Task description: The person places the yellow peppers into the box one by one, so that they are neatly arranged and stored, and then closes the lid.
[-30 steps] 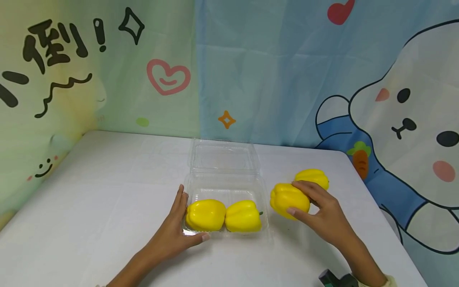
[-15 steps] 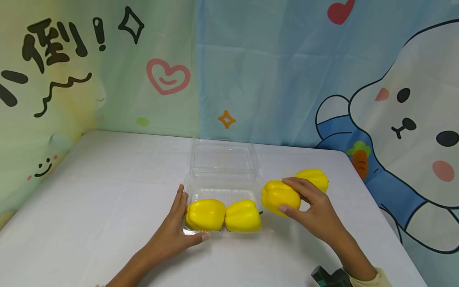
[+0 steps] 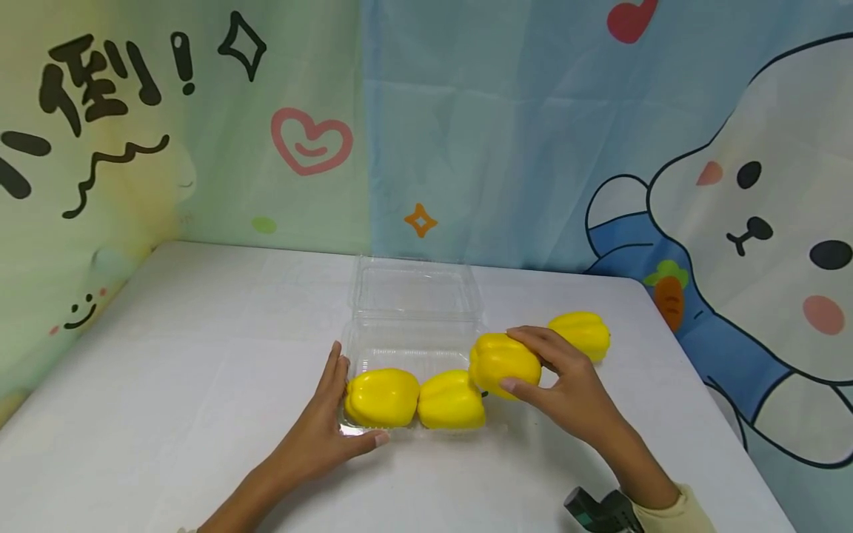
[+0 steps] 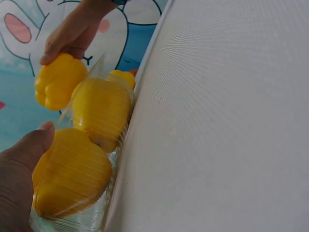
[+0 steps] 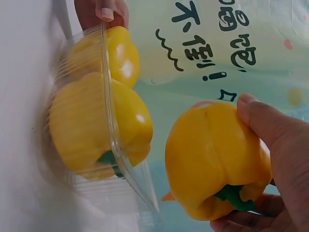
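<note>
Just off the box's [image 3: 400, 357] right end, the right hand [image 3: 576, 396] grasps a pepper [image 3: 503, 363] between thumb and fingers, raised clear of the rim, its lobed end toward the box and its stem end turned away. Leftward and lower, two others [image 3: 451, 403] lie end to end along the box's front, while the left hand [image 3: 326, 426], farther from the grasped one, rests straight-fingered against the box's left end. Right of the box and farther back, apart from it, lies a fourth pepper [image 3: 581, 334].

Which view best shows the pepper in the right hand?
The right wrist view: the held pepper appears large, its green stem visible. The head view shows it partly covered by the right hand; the left wrist view, smaller, stem hidden.
</note>
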`<state>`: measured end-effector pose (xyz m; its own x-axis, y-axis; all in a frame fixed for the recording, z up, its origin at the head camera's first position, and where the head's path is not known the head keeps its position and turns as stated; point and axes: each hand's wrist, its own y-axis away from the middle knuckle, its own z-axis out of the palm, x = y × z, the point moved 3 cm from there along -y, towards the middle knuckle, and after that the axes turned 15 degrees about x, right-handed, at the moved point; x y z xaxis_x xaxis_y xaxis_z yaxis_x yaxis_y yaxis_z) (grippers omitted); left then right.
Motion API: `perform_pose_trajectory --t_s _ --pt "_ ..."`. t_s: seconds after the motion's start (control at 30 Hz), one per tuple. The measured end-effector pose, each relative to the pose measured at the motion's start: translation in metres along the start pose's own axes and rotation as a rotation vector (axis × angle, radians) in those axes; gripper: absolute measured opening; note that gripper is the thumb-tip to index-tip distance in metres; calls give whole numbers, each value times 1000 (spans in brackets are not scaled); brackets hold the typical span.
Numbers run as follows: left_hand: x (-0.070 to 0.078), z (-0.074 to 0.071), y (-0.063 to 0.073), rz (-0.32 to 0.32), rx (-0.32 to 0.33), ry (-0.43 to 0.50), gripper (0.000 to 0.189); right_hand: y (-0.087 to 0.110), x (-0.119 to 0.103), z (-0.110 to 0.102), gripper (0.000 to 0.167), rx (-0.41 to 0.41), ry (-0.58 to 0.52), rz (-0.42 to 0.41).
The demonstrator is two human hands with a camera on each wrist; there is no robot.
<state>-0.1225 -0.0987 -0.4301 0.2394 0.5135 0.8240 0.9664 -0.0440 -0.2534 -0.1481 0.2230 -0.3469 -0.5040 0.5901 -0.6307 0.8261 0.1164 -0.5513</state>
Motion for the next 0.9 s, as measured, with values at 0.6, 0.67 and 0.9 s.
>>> perform_pose_trajectory --t_s 0.6,0.67,0.9 --pt "0 0 0 11 4 -14 125 -15 -7 24 58 9 -47 17" --pt "0 1 0 11 2 -13 125 -17 -9 28 59 3 -55 29" --pt "1 0 0 5 1 -7 125 -22 -18 40 58 -14 -82 51"
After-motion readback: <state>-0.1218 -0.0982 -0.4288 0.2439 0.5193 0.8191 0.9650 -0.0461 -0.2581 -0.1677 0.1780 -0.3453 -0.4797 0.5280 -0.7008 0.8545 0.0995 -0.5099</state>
